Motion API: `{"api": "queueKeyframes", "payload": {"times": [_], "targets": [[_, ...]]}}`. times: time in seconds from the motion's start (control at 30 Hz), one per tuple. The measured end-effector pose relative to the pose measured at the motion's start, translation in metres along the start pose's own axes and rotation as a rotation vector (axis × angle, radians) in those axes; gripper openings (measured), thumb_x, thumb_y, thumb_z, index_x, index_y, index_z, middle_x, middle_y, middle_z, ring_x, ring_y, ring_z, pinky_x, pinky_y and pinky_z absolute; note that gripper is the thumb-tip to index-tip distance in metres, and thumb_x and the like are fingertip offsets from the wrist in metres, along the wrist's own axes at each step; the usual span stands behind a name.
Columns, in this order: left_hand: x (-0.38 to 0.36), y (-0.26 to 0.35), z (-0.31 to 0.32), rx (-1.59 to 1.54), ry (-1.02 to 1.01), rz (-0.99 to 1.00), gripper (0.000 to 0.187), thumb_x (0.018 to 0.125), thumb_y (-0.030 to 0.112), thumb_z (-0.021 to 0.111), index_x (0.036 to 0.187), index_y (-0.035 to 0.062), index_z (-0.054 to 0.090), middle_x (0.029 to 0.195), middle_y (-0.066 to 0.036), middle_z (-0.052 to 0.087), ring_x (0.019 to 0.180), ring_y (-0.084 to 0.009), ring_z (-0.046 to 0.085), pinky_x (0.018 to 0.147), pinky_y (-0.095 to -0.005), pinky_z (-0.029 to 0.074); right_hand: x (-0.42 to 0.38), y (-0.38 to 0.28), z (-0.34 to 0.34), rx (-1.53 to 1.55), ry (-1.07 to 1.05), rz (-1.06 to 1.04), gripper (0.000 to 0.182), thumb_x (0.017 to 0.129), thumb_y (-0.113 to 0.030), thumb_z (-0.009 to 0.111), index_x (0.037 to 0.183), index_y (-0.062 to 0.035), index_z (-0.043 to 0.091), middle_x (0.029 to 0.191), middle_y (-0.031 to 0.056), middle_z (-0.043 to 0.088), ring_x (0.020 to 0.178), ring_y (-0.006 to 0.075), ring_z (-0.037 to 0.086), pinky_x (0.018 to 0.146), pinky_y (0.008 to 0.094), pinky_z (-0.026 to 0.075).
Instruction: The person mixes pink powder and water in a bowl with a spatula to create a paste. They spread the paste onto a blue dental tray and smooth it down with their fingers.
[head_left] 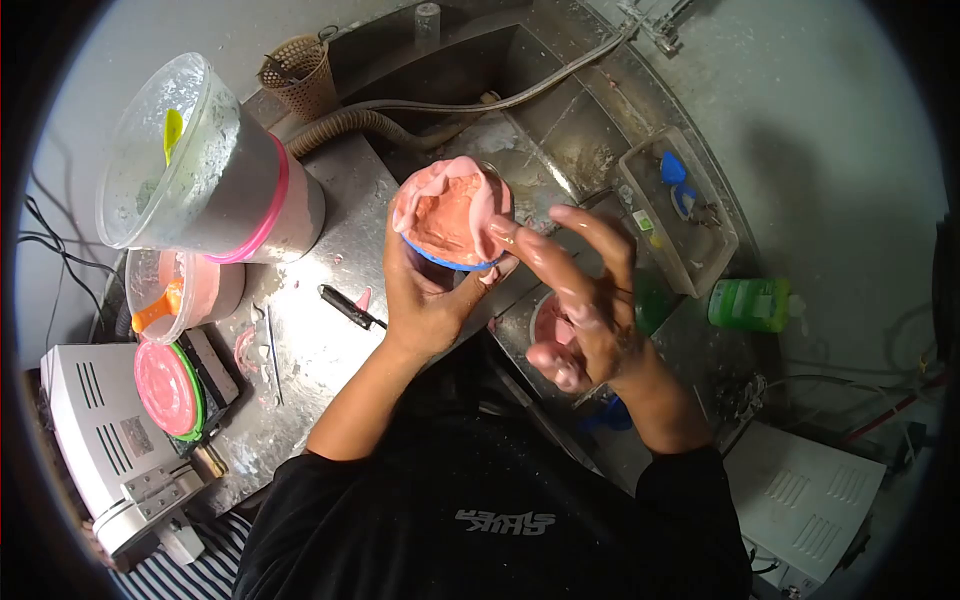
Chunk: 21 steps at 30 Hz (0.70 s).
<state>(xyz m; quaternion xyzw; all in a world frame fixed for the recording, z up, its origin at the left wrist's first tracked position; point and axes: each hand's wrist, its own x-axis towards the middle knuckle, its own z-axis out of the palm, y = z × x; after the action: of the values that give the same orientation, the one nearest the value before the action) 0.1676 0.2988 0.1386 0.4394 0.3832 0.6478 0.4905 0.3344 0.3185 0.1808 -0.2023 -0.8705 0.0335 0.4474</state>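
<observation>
My left hand [425,315] is wrapped round a round mould with a blue rim [447,262], holding it up. Soft pink paste [455,212] fills the mould, with a hollow in the middle and a thick raised edge. Out from my right hand [590,325], the index finger reaches to the paste's right edge and touches it. The other fingers are apart, smeared with wet pink material, and hold nothing. Below that hand, partly hidden by it, is a cup with pink material inside [548,325].
On the left stand a large clear bucket [225,190], a smaller tub with an orange scoop [160,310] and a pink-topped round bowl [168,390]. A black pen [345,305] lies on the metal counter [315,355]. Sink, hose [350,125], tray [690,270] and green bottle [750,305] are beyond.
</observation>
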Motion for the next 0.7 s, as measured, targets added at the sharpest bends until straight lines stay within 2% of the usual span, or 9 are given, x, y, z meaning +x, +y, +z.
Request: {"api": "queueKeyframes", "payload": {"times": [0.03, 0.1, 0.17, 0.33, 0.43, 0.47, 0.57, 0.63, 0.7], "targets": [[-0.001, 0.002, 0.002, -0.058, -0.004, -0.006, 0.085, 0.066, -0.003, 0.076, 0.135, 0.0004, 0.026, 0.131, -0.013, 0.039, 0.122, -0.0225, 0.043, 0.101, -0.0361, 0.039, -0.002, 0.003, 0.001, -0.015, 0.017, -0.041, 0.055, 0.094, -0.050, 0.037, 0.133, -0.0110, 0.040, 0.121, 0.0136, 0.060, 0.114, 0.0345, 0.047, 0.089, 0.0461, 0.038], [-0.007, 0.003, 0.006, -0.172, -0.007, -0.022, 0.085, 0.066, -0.002, 0.077, 0.134, 0.0003, 0.026, 0.129, -0.013, 0.040, 0.121, -0.0220, 0.044, 0.100, -0.0356, 0.040, 0.000, -0.007, -0.011, 0.004, -0.020, 0.023, 0.055, 0.094, -0.051, 0.038, 0.135, -0.0143, 0.034, 0.121, 0.0144, 0.059, 0.114, 0.0355, 0.048, 0.088, 0.0461, 0.038], [-0.011, 0.011, 0.006, -0.157, -0.047, -0.064, 0.085, 0.066, -0.001, 0.077, 0.134, 0.0006, 0.027, 0.128, -0.013, 0.043, 0.120, -0.0217, 0.046, 0.099, -0.0353, 0.041, 0.000, -0.013, -0.016, 0.032, -0.011, 0.050, 0.055, 0.094, -0.051, 0.038, 0.137, -0.0171, 0.030, 0.121, 0.0152, 0.059, 0.114, 0.0362, 0.048, 0.088, 0.0459, 0.039], [-0.016, 0.022, 0.005, -0.207, -0.139, -0.048, 0.083, 0.065, 0.000, 0.077, 0.132, 0.0010, 0.029, 0.124, -0.011, 0.047, 0.114, -0.0202, 0.050, 0.098, -0.0338, 0.041, -0.010, -0.021, -0.018, 0.106, -0.028, 0.099, 0.056, 0.094, -0.050, 0.039, 0.138, -0.0178, 0.028, 0.124, 0.0158, 0.057, 0.114, 0.0363, 0.048, 0.091, 0.0455, 0.038], [-0.022, 0.019, 0.002, -0.216, -0.156, -0.068, 0.082, 0.062, 0.002, 0.078, 0.130, 0.0006, 0.032, 0.124, -0.011, 0.047, 0.113, -0.0193, 0.050, 0.098, -0.0336, 0.040, -0.004, -0.020, -0.022, 0.058, -0.002, 0.011, 0.059, 0.094, -0.051, 0.036, 0.138, -0.0130, 0.029, 0.123, 0.0157, 0.058, 0.117, 0.0333, 0.045, 0.094, 0.0433, 0.037], [-0.023, 0.020, 0.001, -0.163, -0.157, -0.067, 0.082, 0.061, 0.002, 0.078, 0.130, 0.0005, 0.032, 0.124, -0.011, 0.047, 0.113, -0.0195, 0.050, 0.098, -0.0338, 0.040, -0.004, -0.017, -0.021, 0.032, -0.025, 0.004, 0.062, 0.095, -0.054, 0.033, 0.135, -0.0068, 0.034, 0.121, 0.0158, 0.059, 0.119, 0.0308, 0.042, 0.096, 0.0403, 0.037], [-0.021, 0.024, 0.004, -0.114, -0.145, -0.061, 0.084, 0.057, 0.002, 0.076, 0.129, 0.0003, 0.034, 0.123, -0.011, 0.047, 0.115, -0.0200, 0.048, 0.100, -0.0342, 0.039, -0.003, -0.013, -0.024, 0.016, -0.017, -0.032, 0.066, 0.094, -0.057, 0.029, 0.130, -0.0027, 0.040, 0.117, 0.0159, 0.061, 0.119, 0.0285, 0.041, 0.098, 0.0396, 0.035], [-0.024, 0.026, 0.006, -0.145, -0.132, -0.056, 0.084, 0.054, 0.001, 0.074, 0.128, 0.0001, 0.034, 0.122, -0.010, 0.047, 0.116, -0.0200, 0.048, 0.100, -0.0337, 0.038, 0.007, -0.024, -0.034, 0.009, -0.024, -0.012, 0.065, 0.094, -0.057, 0.030, 0.128, -0.0036, 0.042, 0.116, 0.0151, 0.062, 0.118, 0.0282, 0.042, 0.097, 0.0405, 0.036], [-0.024, 0.030, 0.007, -0.103, -0.158, -0.026, 0.084, 0.053, 0.001, 0.072, 0.128, 0.0000, 0.034, 0.121, -0.010, 0.048, 0.115, -0.0197, 0.048, 0.100, -0.0331, 0.038, 0.000, -0.027, -0.032, -0.115, -0.166, -0.069, 0.064, 0.093, -0.058, 0.030, 0.126, -0.0051, 0.045, 0.114, 0.0142, 0.064, 0.115, 0.0247, 0.043, 0.094, 0.0378, 0.036]]}}
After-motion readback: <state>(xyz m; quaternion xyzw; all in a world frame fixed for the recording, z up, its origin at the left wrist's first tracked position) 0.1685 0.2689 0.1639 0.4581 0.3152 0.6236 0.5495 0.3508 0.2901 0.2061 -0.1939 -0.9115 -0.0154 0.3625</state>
